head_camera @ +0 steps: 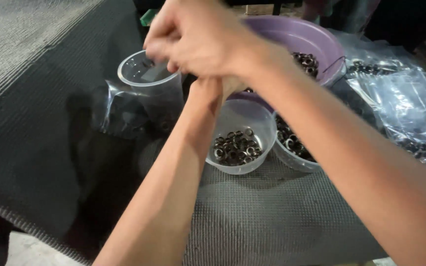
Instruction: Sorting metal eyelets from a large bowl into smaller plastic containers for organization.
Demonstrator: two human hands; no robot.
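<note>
Over the dark mat on the table, two clear cups hold small metal rings — dull silver, heaped loosely. Above them the right hand is curled, fingers pressed together; what it pinches I cannot tell. The left hand is mostly hidden beneath it. An empty cup and purple bowl stand near.

A workshop bench: tubs of metal eyelets on textured matting.
</note>
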